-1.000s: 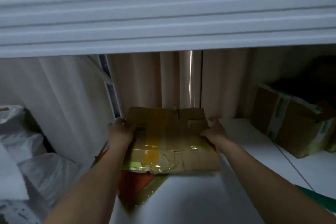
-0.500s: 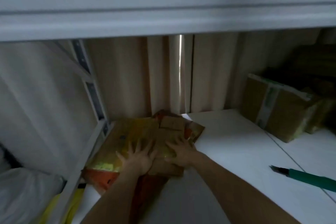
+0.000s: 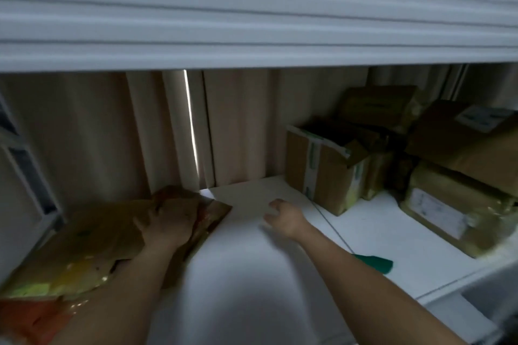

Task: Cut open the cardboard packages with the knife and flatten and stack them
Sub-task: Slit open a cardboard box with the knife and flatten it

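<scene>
With our left hand (image 3: pixel 165 228) spread flat on the flattened cardboard (image 3: pixel 92 244) at the shelf's (image 3: pixel 392 235) left edge and our right hand (image 3: pixel 283 218) loosely curled and empty, we judge the overhanging stack may slide off once released.

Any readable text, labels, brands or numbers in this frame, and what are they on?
None can be read.
White label on the top right package: print too blurred.
White label on the lower right package: blurred, no legible characters.
Green-and-white tape on the open cardboard box: markings too blurred.
Flattened cardboard under the left hand: only colour patches.
</scene>
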